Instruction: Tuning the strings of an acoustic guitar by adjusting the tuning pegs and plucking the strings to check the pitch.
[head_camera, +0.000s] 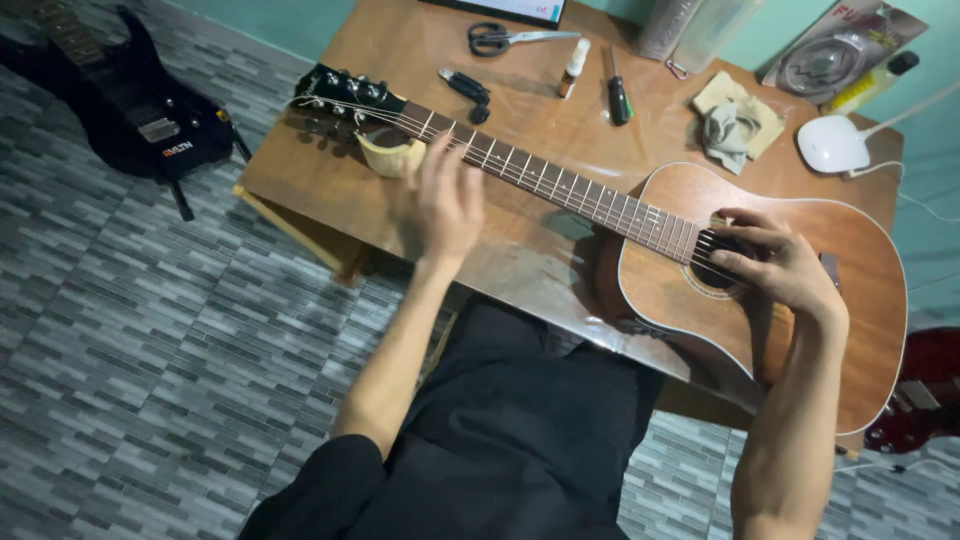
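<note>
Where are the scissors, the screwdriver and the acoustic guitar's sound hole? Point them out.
scissors (492, 38), head view, on the black handles.
screwdriver (619, 98), head view, on the dark handle.
sound hole (716, 262), head view, on its dark opening beside the right hand's fingers.

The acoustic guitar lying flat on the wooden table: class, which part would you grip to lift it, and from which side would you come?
Grip the acoustic guitar by its slim neck, coming from above with fingers wrapping the near edge; a hand closes round that narrow part, unlike the wide body. The left hand is already there. The right hand at the soundhole should probably steady the body, which overhangs the table.
</note>
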